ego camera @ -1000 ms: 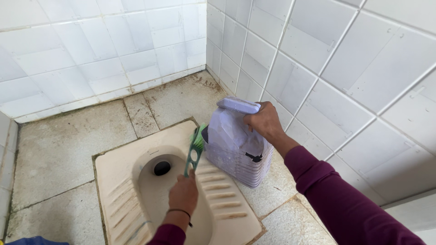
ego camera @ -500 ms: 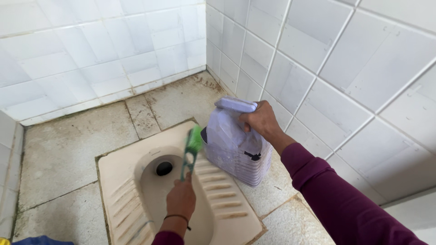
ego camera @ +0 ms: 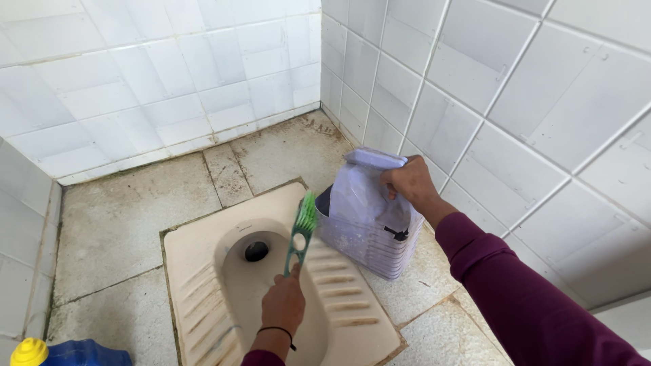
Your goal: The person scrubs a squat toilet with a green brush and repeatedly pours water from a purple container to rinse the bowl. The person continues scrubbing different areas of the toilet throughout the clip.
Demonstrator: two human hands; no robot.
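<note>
My left hand [ego camera: 283,305] grips the handle of a green brush [ego camera: 300,230], held upright over the bowl of a beige squat toilet pan [ego camera: 203,285] with the bristles at the top. My right hand [ego camera: 409,181] holds the handle of a pale purple plastic jug [ego camera: 366,224] that is tipped toward the pan, its mouth close to the brush head. The jug hangs over the pan's right footrest. A dark drain hole [ego camera: 256,251] sits at the far end of the bowl.
White tiled walls [ego camera: 502,122] close in on the right and far sides. The stained stone floor [ego camera: 122,224] surrounds the pan. A blue bottle with a yellow cap [ego camera: 41,352] stands at the bottom left corner.
The brush and my left hand have shifted slightly up and right toward the jug. The jug stays tipped in my right hand.
</note>
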